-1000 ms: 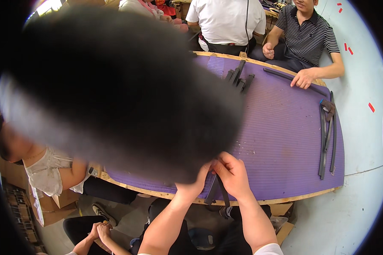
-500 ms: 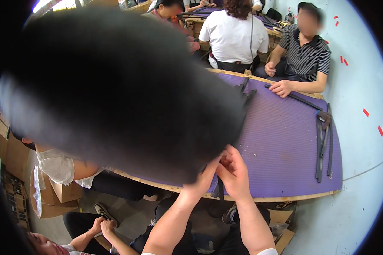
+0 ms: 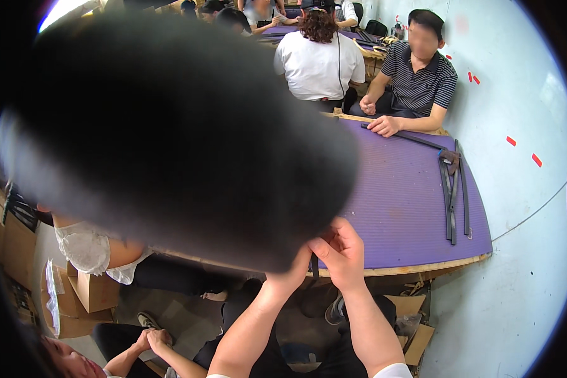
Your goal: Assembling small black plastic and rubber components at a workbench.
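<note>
My right hand [image 3: 341, 253] is closed in a pinch above the near edge of the purple-covered table [image 3: 409, 189]. Against it is my left hand [image 3: 288, 272], its fingers partly hidden behind a large, blurred dark shape [image 3: 189, 145] close to the camera. A narrow black strip [image 3: 315, 266] shows just below the meeting fingertips, and both hands appear closed on it. The rest of the strip is hidden by the dark shape and my fingers.
Across the table a person's hand [image 3: 384, 126] rests on a black strip. More black strips [image 3: 450, 201] lie at the right, with a brown bundle [image 3: 449, 160] on them. A pale wall [image 3: 516, 208] bounds the right side; cardboard boxes [image 3: 88, 293] and a seated person's clasped hands [image 3: 154, 340] are lower left.
The view has shifted, so the table, strips and far people appear further left. My hands stay pinched together, a little further left. Black strips seen beside the dark shape are now hidden.
</note>
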`<state>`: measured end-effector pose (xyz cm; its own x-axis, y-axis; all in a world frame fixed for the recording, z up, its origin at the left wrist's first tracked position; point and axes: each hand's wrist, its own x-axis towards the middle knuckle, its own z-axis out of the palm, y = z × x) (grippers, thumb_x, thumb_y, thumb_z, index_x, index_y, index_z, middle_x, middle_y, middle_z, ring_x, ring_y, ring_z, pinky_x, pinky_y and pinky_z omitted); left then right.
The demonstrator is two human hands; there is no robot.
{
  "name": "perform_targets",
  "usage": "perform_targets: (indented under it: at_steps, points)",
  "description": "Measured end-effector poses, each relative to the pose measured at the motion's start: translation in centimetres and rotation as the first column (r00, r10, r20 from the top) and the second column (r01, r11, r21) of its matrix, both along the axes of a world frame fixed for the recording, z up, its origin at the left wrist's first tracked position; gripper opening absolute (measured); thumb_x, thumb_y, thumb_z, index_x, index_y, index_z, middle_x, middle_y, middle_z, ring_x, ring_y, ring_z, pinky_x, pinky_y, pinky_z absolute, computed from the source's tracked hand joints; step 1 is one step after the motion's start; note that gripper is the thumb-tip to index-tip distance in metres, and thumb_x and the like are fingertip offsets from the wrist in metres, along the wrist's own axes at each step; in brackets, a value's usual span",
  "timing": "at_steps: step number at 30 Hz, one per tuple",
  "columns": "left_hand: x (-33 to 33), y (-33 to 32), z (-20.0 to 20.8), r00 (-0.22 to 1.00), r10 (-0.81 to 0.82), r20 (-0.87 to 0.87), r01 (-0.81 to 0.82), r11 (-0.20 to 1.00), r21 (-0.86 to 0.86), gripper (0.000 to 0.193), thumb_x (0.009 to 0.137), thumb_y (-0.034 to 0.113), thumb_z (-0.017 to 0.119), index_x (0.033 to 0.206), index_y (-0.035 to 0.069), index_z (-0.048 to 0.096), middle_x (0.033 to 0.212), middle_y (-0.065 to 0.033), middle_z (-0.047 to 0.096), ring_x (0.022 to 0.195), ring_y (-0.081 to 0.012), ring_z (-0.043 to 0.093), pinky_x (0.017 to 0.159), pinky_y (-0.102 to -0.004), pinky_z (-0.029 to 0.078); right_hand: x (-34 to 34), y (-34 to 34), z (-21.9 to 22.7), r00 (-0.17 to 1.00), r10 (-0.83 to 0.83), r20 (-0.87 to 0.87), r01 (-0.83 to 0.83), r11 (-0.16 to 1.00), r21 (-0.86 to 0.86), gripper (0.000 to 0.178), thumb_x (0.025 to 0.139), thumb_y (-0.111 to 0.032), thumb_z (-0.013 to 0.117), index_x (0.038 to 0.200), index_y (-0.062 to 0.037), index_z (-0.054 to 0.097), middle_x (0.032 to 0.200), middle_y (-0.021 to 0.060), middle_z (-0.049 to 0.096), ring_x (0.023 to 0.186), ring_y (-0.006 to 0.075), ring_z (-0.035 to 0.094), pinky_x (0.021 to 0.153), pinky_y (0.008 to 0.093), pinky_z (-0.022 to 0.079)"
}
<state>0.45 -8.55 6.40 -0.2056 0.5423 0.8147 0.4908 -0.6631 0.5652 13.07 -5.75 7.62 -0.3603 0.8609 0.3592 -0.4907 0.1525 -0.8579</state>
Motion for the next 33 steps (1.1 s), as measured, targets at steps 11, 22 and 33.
perform_targets:
  at_steps: [11,22,33]
  points:
    - [0.8,-1.9,1.4,0.994,0.034,-0.106,-0.026,0.997,0.079,0.087,0.073,-0.023,0.065,0.150,0.011,0.041,0.110,-0.0182,0.071,0.077,-0.0211,0.059,0.066,-0.0302,0.050,0.8,-0.8,-1.2,0.991,0.025,-0.135,-0.037,0.995,-0.088,0.037,0.092,-0.001,0.071,0.128,-0.0014,0.062,0.106,0.0080,0.071,0.094,0.0131,0.066,0.085,0.0273,0.054]
    - [0.6,-3.3,1.0,0.984,0.076,-0.160,-0.062,0.994,0.089,0.092,0.073,-0.021,0.069,0.153,0.012,0.036,0.105,-0.0162,0.072,0.080,-0.0240,0.064,0.066,-0.0314,0.053,1.7,-2.2,-1.4,0.991,0.057,-0.123,-0.065,0.996,-0.060,0.032,0.095,0.000,0.067,0.126,0.0002,0.064,0.108,0.0068,0.066,0.097,0.0138,0.063,0.083,0.0257,0.052]
    - [1.1,-3.8,1.2,0.985,0.097,-0.143,-0.092,0.995,0.039,0.086,0.074,-0.019,0.070,0.150,0.008,0.039,0.095,-0.0125,0.073,0.077,-0.0249,0.065,0.069,-0.0341,0.051,1.9,-2.7,-1.8,0.996,0.041,-0.085,-0.043,0.999,-0.027,0.027,0.095,0.000,0.066,0.122,0.0014,0.066,0.109,0.0064,0.064,0.097,0.0136,0.062,0.081,0.0243,0.051]
